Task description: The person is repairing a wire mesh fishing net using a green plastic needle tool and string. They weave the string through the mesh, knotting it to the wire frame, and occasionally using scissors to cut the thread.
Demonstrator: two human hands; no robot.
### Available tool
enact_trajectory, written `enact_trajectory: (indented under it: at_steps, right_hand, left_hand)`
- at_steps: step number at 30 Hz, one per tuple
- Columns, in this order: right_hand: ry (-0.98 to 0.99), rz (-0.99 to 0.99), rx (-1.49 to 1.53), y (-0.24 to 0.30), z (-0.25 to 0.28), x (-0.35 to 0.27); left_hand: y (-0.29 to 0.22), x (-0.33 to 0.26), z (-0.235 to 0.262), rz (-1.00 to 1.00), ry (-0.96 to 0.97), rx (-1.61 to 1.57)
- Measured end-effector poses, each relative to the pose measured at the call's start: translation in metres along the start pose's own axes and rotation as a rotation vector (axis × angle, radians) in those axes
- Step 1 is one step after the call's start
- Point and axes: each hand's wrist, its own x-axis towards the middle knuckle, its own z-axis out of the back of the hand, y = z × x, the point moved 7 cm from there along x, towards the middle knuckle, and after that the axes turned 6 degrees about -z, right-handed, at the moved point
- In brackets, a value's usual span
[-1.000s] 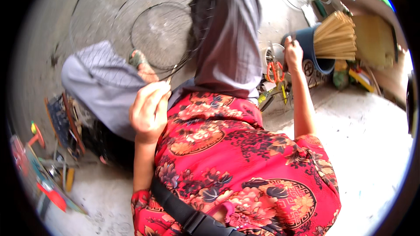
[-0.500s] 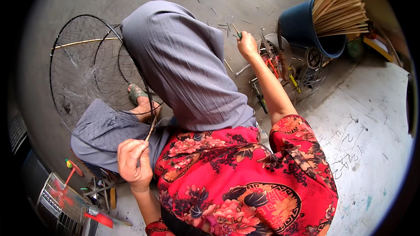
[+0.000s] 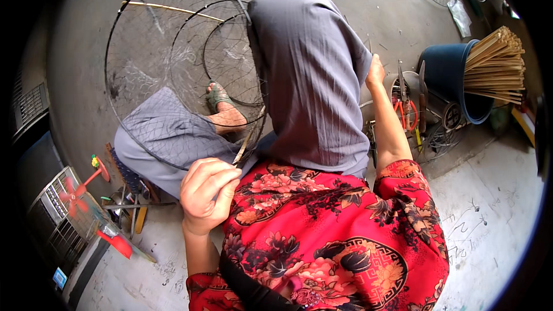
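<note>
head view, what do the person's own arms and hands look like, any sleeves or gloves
Both hands are bare: no gloves, and no rings or watch that I can make out. The left hand and right hand come off bare forearms. Short sleeves of a red top with a dark floral pattern end near the elbows.

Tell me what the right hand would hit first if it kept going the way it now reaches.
Probably the cluster of red-handled pliers and cutters lying just beyond the right hand, before the dark blue plastic bucket of bamboo sticks; depth is unclear.
</note>
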Motion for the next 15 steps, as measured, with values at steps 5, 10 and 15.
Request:
enact_trajectory:
  at_steps: [5, 10, 15]
  right_hand:
    - [0.181, 0.031, 1.174, 0.113, 0.143, -0.101]
    - [0.339, 1.186, 0.493, 0.239, 0.255, -0.304]
    - [0.453, 1.446, 0.218, 0.285, 0.206, -0.379]
  left_hand:
    - [-0.007, 0.002, 0.012, -0.157, -0.156, -0.067]
    - [-0.019, -0.004, 0.007, -0.315, -0.323, -0.018]
    - [-0.005, -0.018, 0.0, -0.168, -0.274, 0.001]
